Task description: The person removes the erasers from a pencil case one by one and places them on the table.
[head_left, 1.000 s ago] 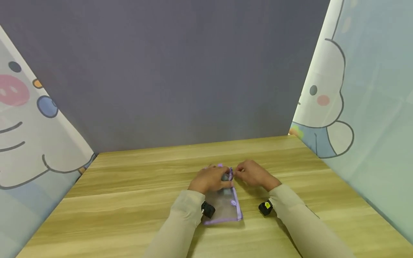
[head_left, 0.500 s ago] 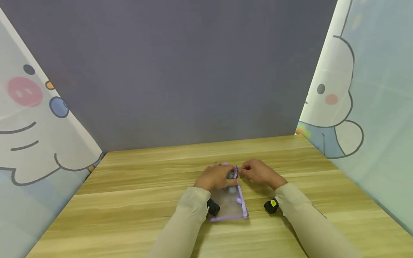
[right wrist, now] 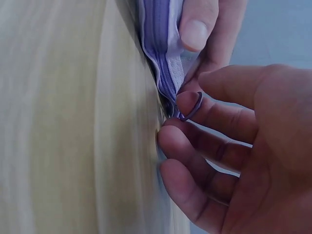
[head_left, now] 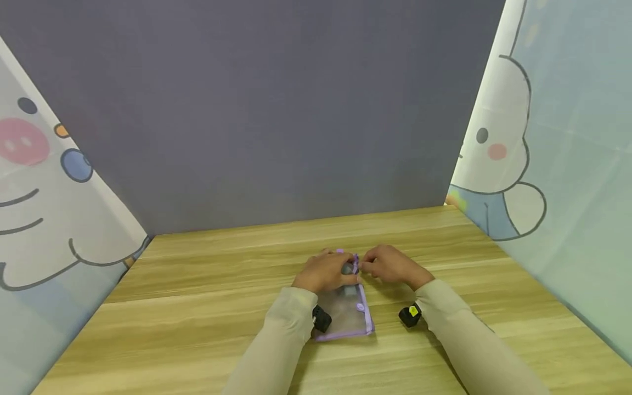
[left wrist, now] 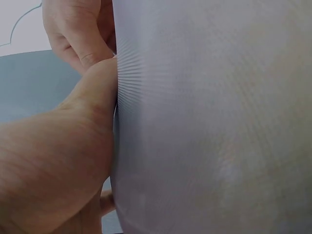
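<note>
A mesh zip pouch (head_left: 340,317) with purple edging lies on the table under my left hand (head_left: 323,271). Through the mesh, a dark rounded shape (head_left: 347,269) shows between the left thumb and fingers, which grip the pouch near its zipped right edge. My right hand (head_left: 390,265) is at the far end of that edge. In the right wrist view, its curled fingers hold the thin purple loop of the zipper pull (right wrist: 196,108) at the end of the zipper (right wrist: 161,53). Pale mesh (left wrist: 209,122) fills most of the left wrist view, with the left palm beside it.
The wood-grain table (head_left: 212,296) extends around the pouch on all sides. A dark grey panel (head_left: 296,120) stands behind it, and printed cartoon curtains (head_left: 498,131) hang at both sides. Black wrist cameras (head_left: 410,316) sit under the forearms.
The head view shifts slightly to one side and back. Both hands stay at the zipper end of the pouch, in nearly the same positions.
</note>
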### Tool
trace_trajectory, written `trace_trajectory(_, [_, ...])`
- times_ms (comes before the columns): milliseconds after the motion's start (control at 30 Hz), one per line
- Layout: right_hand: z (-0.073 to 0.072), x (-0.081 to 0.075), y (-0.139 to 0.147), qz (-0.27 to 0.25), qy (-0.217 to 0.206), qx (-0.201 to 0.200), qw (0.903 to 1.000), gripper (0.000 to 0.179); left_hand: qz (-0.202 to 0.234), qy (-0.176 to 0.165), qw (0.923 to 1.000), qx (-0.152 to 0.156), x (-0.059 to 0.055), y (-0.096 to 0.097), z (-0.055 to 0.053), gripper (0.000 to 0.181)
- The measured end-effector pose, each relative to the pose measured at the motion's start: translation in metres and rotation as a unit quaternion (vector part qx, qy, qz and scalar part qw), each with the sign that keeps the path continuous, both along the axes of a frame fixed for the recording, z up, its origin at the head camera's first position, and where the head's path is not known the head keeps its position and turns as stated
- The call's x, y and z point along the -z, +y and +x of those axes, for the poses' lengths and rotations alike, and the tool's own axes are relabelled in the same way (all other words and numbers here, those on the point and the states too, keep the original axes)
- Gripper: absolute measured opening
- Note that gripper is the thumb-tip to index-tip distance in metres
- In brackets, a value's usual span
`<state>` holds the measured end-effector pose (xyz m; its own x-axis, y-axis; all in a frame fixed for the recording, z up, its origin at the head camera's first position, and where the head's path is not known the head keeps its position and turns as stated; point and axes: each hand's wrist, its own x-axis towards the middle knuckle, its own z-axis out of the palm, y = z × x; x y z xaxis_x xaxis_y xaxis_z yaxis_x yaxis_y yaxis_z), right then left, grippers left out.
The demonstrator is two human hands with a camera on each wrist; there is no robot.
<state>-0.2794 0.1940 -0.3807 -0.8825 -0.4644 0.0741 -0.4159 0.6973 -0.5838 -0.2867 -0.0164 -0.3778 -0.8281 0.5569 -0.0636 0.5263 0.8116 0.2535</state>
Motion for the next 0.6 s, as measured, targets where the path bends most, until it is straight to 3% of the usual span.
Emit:
trace_trajectory(200, [0.004,-0.002,-0.002,0.016,0.012,0.004,0.9998,0.023,-0.008,-0.002,1.0,0.001,0.003,0.002,-0.001,0.062])
trace_trajectory(600, [0.002,-0.003,-0.003,0.01,0.0,0.016,0.9998,0.024,-0.019,-0.009,0.9996,0.017,-0.009,-0.001,0.002,0.053])
